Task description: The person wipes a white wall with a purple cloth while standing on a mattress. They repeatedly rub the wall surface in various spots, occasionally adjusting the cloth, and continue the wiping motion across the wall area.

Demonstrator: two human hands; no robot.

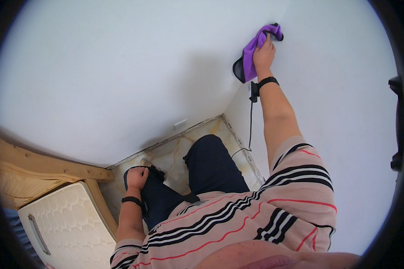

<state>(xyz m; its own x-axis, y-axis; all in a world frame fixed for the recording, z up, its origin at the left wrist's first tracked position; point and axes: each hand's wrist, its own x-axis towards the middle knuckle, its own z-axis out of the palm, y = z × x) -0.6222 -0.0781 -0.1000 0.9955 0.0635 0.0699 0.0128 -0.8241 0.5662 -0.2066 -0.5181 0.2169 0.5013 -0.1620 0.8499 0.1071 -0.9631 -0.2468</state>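
Observation:
My right hand is stretched out high into the corner of the white walls, pressing a purple cloth against the surface. Black edging borders this cloth, and a dark grey underside shows where its ends fold over. A black strap with a small device circles the right wrist, and a thin cable hangs from it. Down at the lower left, my left hand rests on my bent left knee in dark trousers. Its fingers are curled in, with nothing visible in them. Another black band is on that wrist.
A wooden bed frame with a pale quilted mattress stands at the lower left, close to my left arm. Low on the wall is a white socket plate. Marble-patterned floor tiles with a dark patterned border meet the walls.

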